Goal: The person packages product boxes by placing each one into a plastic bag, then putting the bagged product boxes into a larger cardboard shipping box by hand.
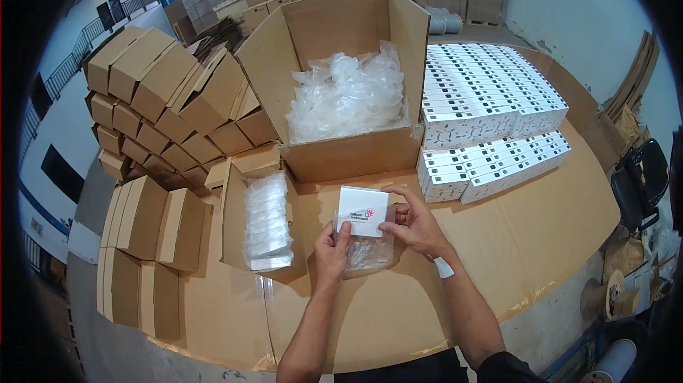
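Note:
In front of me, a flat white square unit point(364, 205) with a small red mark and dark print is held between both hands. A clear plastic bag point(371, 255) hangs around or just below its lower part; how much of the unit is inside it is hard to tell. My left hand point(331, 251) grips the lower left corner, thumb on the front face. My right hand point(418, 224) pinches the right side, with the thumb near the lower right corner and the index finger at the upper corner. To the left, an open carton point(231, 226) holds a row of plastic-wrapped white units point(267, 216).
A big open carton point(348, 159) full of crumpled clear bags point(348, 95) stands behind my hands. White printed boxes point(491, 123) are stacked in rows at the right. Brown cartons point(160, 91) pile up at the left, with more point(156, 241) nearer me. Cardboard covers the table point(398, 319).

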{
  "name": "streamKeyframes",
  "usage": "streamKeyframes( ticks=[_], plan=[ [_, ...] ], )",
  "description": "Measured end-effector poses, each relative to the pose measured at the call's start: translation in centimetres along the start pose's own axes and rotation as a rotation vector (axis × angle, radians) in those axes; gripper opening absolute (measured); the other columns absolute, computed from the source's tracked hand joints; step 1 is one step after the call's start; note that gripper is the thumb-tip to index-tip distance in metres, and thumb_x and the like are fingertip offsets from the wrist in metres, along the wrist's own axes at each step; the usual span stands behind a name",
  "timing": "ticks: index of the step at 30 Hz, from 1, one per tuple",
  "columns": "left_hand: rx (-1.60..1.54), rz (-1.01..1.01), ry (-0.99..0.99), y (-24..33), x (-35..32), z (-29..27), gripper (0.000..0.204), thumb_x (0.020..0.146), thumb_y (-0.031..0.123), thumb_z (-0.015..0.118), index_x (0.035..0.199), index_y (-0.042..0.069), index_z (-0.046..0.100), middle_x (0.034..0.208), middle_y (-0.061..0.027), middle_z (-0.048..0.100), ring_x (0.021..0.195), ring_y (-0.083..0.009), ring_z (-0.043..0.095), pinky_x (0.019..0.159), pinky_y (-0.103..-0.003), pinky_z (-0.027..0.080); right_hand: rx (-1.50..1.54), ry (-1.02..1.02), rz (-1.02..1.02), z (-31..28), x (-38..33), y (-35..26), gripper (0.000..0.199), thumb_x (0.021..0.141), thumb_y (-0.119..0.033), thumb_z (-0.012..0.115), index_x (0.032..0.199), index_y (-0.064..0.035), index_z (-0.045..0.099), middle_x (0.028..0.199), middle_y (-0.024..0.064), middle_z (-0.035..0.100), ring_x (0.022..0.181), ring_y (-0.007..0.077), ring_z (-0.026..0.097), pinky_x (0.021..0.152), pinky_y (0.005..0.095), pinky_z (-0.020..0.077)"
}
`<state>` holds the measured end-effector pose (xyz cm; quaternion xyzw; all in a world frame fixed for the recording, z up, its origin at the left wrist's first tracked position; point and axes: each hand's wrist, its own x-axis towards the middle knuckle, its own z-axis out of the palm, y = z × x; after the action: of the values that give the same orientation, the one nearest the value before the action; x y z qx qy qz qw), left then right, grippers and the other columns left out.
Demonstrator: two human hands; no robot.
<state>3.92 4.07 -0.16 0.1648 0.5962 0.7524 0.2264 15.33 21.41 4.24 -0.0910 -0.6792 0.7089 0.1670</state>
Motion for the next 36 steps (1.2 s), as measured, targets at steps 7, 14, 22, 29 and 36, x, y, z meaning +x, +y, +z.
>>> streamKeyframes(
  ticks=[7, 14, 22, 29, 36],
  plan=[
    [0.096, 0.039, -0.018, -0.3, 0.0, -0.3, 0.032, 0.106, 0.027, 0.061, 0.118, -0.001, 0.068, 0.103, -0.0015, 0.069, 0.093, -0.0075, 0.06, 0.084, -0.025, 0.049, 0.021, 0.03, -0.115, 0.0, 0.2, 0.9, 0.051, 0.09, 0.003, 0.073, 0.135, -0.0082, 0.053, 0.099, 0.0049, 0.068, 0.096, 0.0113, 0.067, 0.084, 0.0282, 0.0547],
    [0.115, 0.074, 0.013, -0.3, 0.0, 0.2, 0.045, 0.109, 0.035, 0.054, 0.137, 0.001, 0.063, 0.113, -0.0045, 0.07, 0.102, -0.0093, 0.06, 0.093, -0.027, 0.048, -0.06, 0.046, -0.135, 0.0, 0.0, 0.7, 0.021, 0.094, -0.001, 0.071, 0.115, -0.0005, 0.065, 0.104, 0.0041, 0.07, 0.098, 0.0111, 0.066, 0.087, 0.0281, 0.0547],
    [0.122, 0.141, 0.002, 1.1, -0.4, 0.9, 0.053, 0.111, 0.042, 0.045, 0.142, 0.002, 0.06, 0.122, -0.0091, 0.07, 0.113, -0.0151, 0.06, 0.105, -0.031, 0.044, -0.124, 0.092, -0.095, -0.1, -0.2, 0.2, 0.011, 0.095, -0.007, 0.073, 0.1, 0.0026, 0.073, 0.099, 0.007, 0.075, 0.092, 0.0115, 0.069, 0.084, 0.0286, 0.0559],
    [0.08, 0.18, 0.0, 1.1, -0.4, 1.0, 0.052, 0.111, 0.042, 0.045, 0.14, 0.002, 0.061, 0.118, -0.01, 0.072, 0.113, -0.0159, 0.062, 0.104, -0.031, 0.045, -0.208, 0.175, -0.139, 0.3, -0.2, 0.1, 0.013, 0.094, -0.008, 0.073, 0.1, 0.0032, 0.075, 0.1, 0.0098, 0.077, 0.092, 0.0146, 0.072, 0.085, 0.0287, 0.0558],
    [0.015, 0.234, -0.041, 1.6, 0.4, 1.6, 0.048, 0.107, 0.036, 0.056, 0.141, 0.001, 0.059, 0.12, -0.0112, 0.071, 0.112, -0.016, 0.063, 0.099, -0.029, 0.048, 0.111, 0.215, -0.091, 0.9, 0.2, 0.2, 0.041, 0.095, -0.005, 0.071, 0.134, -0.0013, 0.061, 0.112, 0.0117, 0.075, 0.101, 0.0151, 0.07, 0.09, 0.0291, 0.0558]
  ],
)
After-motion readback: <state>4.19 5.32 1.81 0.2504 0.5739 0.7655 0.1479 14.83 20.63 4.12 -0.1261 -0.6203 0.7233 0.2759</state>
